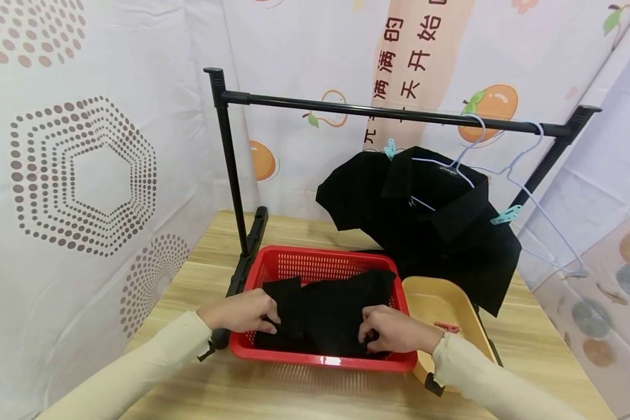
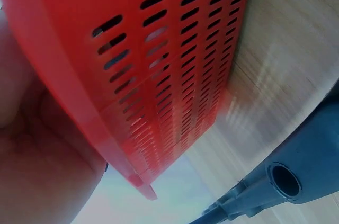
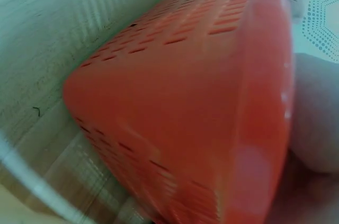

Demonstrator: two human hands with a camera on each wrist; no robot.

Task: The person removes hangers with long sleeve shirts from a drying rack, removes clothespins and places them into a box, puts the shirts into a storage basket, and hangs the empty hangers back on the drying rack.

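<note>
A red perforated plastic basket (image 1: pixel 322 360) stands on the table with a bunched black garment (image 1: pixel 331 309) inside. Over the basket's left end, my left hand (image 1: pixel 247 310) pinches the garment's edge with curled fingers. On the opposite side my right hand (image 1: pixel 396 328) grips the cloth near the front right corner. From the left wrist, the basket's outer wall (image 2: pixel 164 70) fills the view beside part of the left hand (image 2: pixel 42 150). The right wrist view shows a basket corner (image 3: pixel 175 91) and a blurred bit of the right hand (image 3: pixel 312 118); the fingertips are hidden there.
Behind the basket stands a black rail rack (image 1: pixel 346 108). A black collared shirt (image 1: pixel 425 233) hangs from it on a hanger with light blue clips (image 1: pixel 506 215); a bare hanger (image 1: pixel 543 204) hangs alongside. A yellow tray (image 1: pixel 436 291) holding a red clip (image 1: pixel 447 328) sits right of the basket.
</note>
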